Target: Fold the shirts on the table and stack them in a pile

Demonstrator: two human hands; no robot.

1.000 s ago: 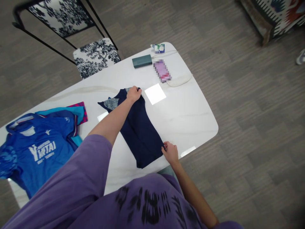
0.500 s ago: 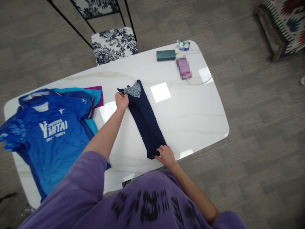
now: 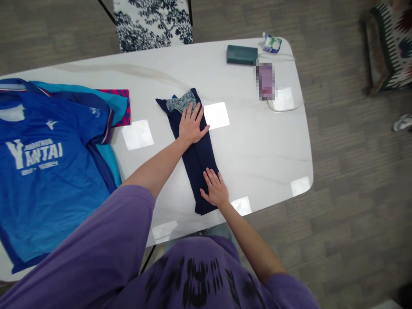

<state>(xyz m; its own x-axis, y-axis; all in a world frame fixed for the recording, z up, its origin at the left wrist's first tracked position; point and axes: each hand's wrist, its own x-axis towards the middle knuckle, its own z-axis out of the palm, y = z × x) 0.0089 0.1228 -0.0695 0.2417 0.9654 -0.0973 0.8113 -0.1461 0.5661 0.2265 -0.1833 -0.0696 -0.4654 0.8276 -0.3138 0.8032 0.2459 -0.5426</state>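
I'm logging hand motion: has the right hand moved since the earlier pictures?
Yes: judged against the near edge of the table, the right hand has shifted inward, further onto the navy garment.

1 o'clock: dark-green power bank (image 3: 242, 55), pixelated purple phone (image 3: 267, 80), small packet (image 3: 272, 44) | 2 o'clock: patterned textile (image 3: 394, 51) | 3 o'clock: pale shoe (image 3: 402, 123) | 11 o'clock: tree-print chair (image 3: 152, 23)

Navy garment (image 3: 196, 167): matt cloth, smooth as you see it
Blue shirt (image 3: 54, 184): smooth cloth, faint sheen
Tabletop (image 3: 264, 146): glossy, smooth, throwing bright reflections at you
Dark green block (image 3: 242, 55): smooth, low sheen; you can't tell plastic from metal
Your purple top (image 3: 106, 231): soft matt cloth
Floor (image 3: 347, 193): matt, wood-look grain
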